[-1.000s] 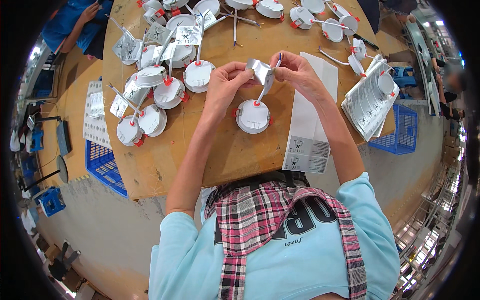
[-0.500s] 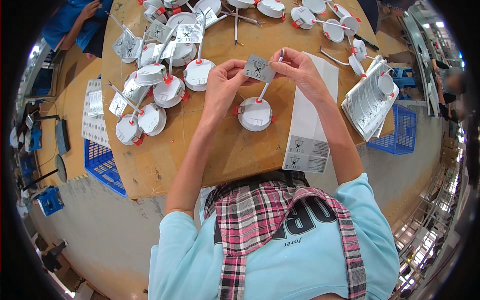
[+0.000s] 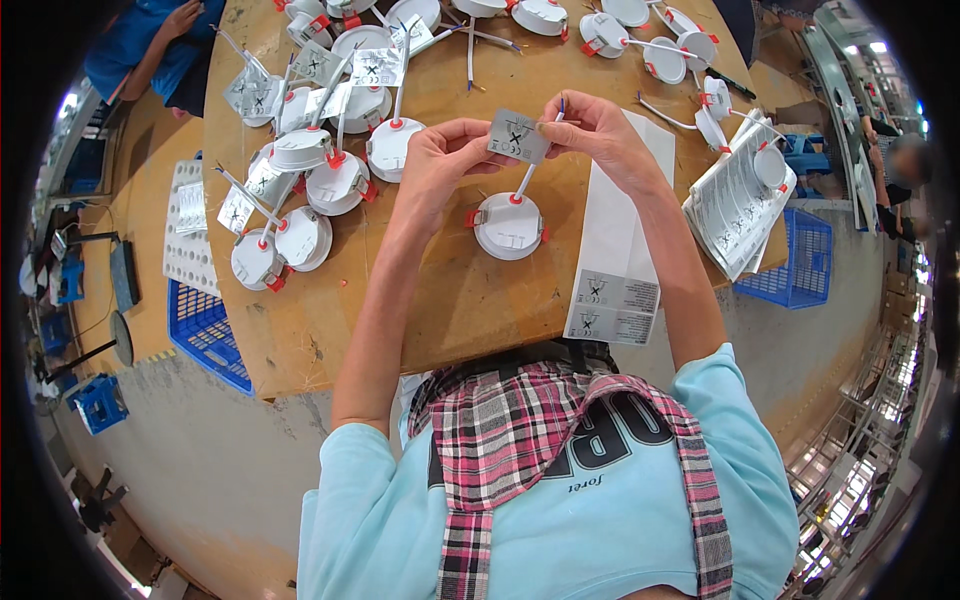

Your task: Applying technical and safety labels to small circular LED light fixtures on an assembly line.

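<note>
A round white downlight (image 3: 508,230) with red clips lies on the table in front of me, its white cable (image 3: 526,180) rising toward my hands. Around the upper part of that cable sits a silver printed label (image 3: 518,137). My left hand (image 3: 447,165) pinches the label's left edge between thumb and fingers. With thumb and forefinger, my right hand (image 3: 597,140) grips the label's right edge beside the cable, whose wire end shows just above. Under my right forearm runs a white label strip (image 3: 625,225), with two silver labels at its near end.
Several labelled downlights (image 3: 300,235) crowd the table's left side; more lie along the far side. A stack of label sheets (image 3: 740,215) with a downlight on it is at the right edge. Blue crates (image 3: 205,330) stand below the table. A person in blue (image 3: 150,60) is at far left.
Almost nothing differs. Both hands keep their pinch on the label, with only a tiny shift of the fingers, and the downlight stays in place.
</note>
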A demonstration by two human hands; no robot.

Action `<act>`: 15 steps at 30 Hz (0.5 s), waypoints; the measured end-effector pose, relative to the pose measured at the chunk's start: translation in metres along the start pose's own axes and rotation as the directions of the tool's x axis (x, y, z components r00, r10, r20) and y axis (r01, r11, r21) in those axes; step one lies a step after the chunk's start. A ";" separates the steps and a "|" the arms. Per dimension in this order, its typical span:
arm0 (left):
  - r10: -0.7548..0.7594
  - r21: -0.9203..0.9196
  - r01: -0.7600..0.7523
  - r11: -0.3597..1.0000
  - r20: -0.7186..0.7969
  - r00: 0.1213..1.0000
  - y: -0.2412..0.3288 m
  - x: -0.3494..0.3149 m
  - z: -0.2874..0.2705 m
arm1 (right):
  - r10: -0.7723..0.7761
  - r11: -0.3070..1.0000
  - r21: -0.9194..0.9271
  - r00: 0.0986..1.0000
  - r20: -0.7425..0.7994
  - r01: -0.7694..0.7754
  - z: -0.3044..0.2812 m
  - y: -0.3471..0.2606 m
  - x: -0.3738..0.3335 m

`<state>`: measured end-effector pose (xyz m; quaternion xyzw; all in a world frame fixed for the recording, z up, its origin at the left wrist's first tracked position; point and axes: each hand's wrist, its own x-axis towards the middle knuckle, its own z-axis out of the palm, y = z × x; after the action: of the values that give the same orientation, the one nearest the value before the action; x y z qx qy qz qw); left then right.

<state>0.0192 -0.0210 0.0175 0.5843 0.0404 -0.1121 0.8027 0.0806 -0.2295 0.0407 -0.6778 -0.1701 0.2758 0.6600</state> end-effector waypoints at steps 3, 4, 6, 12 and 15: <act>0.010 0.020 -0.010 1.000 0.000 1.000 0.002 -0.001 0.001 | 0.005 1.000 -0.024 1.000 -0.004 -0.005 0.000 0.000 0.001; 0.014 0.023 -0.014 1.000 -0.003 1.000 0.002 -0.001 0.001 | 0.002 0.999 -0.044 1.000 -0.002 -0.002 -0.001 -0.001 0.002; 0.011 0.020 -0.011 1.000 -0.006 1.000 0.002 -0.001 0.002 | 0.001 0.998 -0.064 1.000 0.000 -0.001 -0.002 -0.002 0.002; 0.032 0.015 -0.032 0.999 -0.009 0.999 -0.001 0.000 -0.001 | -0.004 0.998 -0.057 1.000 0.027 0.006 -0.005 0.001 0.004; 0.051 0.022 -0.051 0.998 -0.005 0.999 -0.002 0.000 0.000 | -0.004 0.997 -0.076 0.999 0.038 0.007 -0.005 0.000 0.004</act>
<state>0.0188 -0.0213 0.0158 0.5940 0.0264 -0.0904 0.7989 0.0866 -0.2314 0.0403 -0.6968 -0.1947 0.2802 0.6309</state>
